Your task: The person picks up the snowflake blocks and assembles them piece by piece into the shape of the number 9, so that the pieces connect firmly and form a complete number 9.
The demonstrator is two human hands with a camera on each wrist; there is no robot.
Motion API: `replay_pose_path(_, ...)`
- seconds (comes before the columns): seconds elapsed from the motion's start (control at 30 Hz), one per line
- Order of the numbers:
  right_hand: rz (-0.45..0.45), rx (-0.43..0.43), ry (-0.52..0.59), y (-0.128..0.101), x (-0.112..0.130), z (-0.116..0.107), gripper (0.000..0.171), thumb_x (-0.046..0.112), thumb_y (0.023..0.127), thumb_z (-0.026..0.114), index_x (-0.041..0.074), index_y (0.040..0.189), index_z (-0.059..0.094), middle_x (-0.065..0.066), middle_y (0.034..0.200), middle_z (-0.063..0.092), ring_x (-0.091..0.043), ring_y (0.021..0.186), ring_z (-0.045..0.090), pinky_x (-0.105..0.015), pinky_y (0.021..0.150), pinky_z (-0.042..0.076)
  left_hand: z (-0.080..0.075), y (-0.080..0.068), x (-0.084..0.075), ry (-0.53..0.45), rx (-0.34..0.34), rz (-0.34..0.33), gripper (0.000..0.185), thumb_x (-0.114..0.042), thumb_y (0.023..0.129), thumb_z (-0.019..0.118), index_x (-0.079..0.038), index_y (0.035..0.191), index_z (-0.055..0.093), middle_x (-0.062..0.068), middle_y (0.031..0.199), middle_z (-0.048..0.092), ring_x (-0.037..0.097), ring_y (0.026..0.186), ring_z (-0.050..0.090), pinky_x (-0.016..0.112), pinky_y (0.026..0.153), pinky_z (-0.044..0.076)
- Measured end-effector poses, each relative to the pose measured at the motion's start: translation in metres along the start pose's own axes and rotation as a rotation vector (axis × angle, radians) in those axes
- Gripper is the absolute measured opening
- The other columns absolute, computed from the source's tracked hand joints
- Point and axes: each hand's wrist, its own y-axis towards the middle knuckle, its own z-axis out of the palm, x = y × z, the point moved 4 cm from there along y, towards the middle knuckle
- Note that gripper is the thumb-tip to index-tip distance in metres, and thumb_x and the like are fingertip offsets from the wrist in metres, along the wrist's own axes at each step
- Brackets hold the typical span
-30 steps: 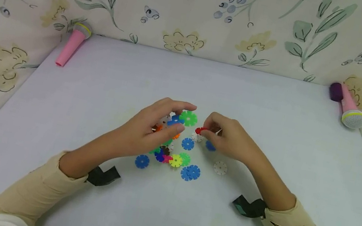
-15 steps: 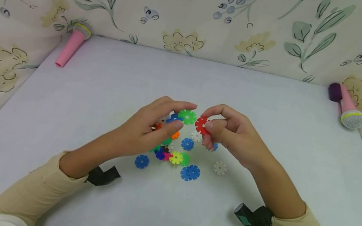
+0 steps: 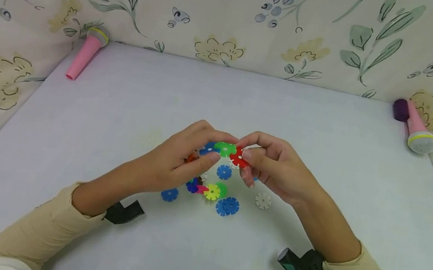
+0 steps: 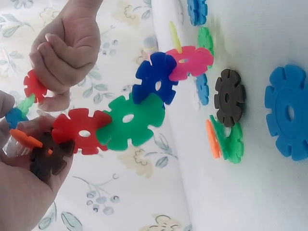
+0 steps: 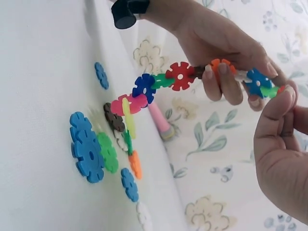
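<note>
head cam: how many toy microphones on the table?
2. One pink plastic toy microphone lies at the far-left corner of the table; the other pink toy microphone with a purple end lies at the far-right corner. None seem hidden.

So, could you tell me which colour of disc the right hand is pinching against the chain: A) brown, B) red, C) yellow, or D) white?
B: the right hand pinches a red disc at the green end disc of the chain that the left hand holds.
</note>
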Motion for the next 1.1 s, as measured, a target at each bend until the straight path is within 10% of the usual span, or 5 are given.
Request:
replay_pose_path(0.37,0.035,-0.007,0.129,0.000,-0.002,0.007,0.014,0.014,0.102,0.060,0.006,0.112,0.062,-0.003,0.077,0.066,-0.015,0.067,0.062,-0.025,0.066,0.054,0.003,0.000,-0.002,-0.002,0.007,0.036,0.043,-0.015,0.103,0.052,-0.016,0.146,0.051,-0.003,0.106,0.050,0.009,0.087,0.046,0.026,0.059,0.045)
replay_pose_path(0.63,0.032,-0.156,-0.020,0.014,-0.007,0.003,0.024,0.022,0.108,0.045,0.007,0.120,0.060,-0.009,0.078,0.067,-0.021,0.066,0.063,-0.029,0.064,0.055,-0.017,-0.001,-0.004,0.052,-0.041,0.036,0.046,-0.013,0.099,0.063,-0.015,0.144,0.054,-0.002,0.119,0.059,0.008,0.098,0.054,0.028,0.069,0.053)
replay_pose_path(0.93,0.161,-0.031,-0.923,0.052,-0.034,-0.010,0.019,0.010,0.095,0.069,0.002,0.113,0.067,-0.012,0.100,0.066,-0.027,0.085,0.060,-0.032,0.072,0.055,-0.031,-0.003,0.001,-0.062,-0.090,-0.109,0.045,-0.008,0.097,0.054,-0.011,0.142,0.051,-0.001,0.136,0.056,0.015,0.097,0.061,0.033,0.066,0.054)
replay_pose_path(1.1,0.306,0.059,-1.182,0.069,-0.052,-0.009,0.043,0.018,0.087,0.080,0.012,0.127,0.067,-0.006,0.122,0.059,-0.020,0.110,0.054,-0.037,0.092,0.051,-0.028,-0.002,0.005,-0.143,-0.085,-0.170,0.046,-0.011,0.095,0.061,-0.013,0.141,0.055,-0.003,0.129,0.059,0.019,0.091,0.061,0.033,0.059,0.052)
